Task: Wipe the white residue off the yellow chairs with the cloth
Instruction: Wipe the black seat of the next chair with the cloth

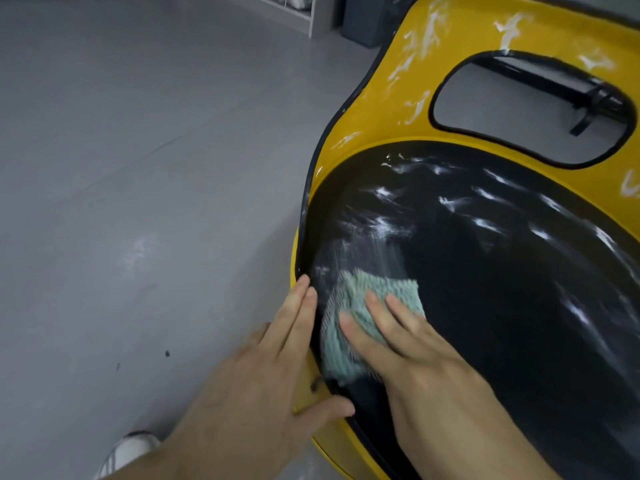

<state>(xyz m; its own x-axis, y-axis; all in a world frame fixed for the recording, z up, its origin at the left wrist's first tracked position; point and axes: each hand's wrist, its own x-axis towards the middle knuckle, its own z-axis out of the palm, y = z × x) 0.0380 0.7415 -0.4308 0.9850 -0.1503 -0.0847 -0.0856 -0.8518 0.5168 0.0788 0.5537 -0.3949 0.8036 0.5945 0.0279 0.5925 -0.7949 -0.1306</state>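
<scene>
The pale green cloth [391, 285] lies flat on the black seat pad [502, 289] of the yellow chair [398, 109], close to the seat's left edge and toward its front. The right hand [408, 355] presses down on it with straight, spread fingers; its grip is apart, nothing curled round the cloth. A smeared grey-white haze fans out on the pad just beyond the cloth's far edge. White residue [384, 230] streaks the pad further back and toward the right edge, and more white marks run across the yellow backrest around its black-rimmed oval opening [530, 109].

The left hand [256, 386] rests on the chair's left rim just beside the cloth, fingers straight along the black edging and thumb lying over the yellow front edge; its grip is also apart and holds nothing.

Through the backrest opening a black bar [554, 84] shows. The chair stands on a grey floor [138, 168]. A white shoe [131, 448] shows at the bottom left, and a white shelf unit [294, 12] stands at the top.
</scene>
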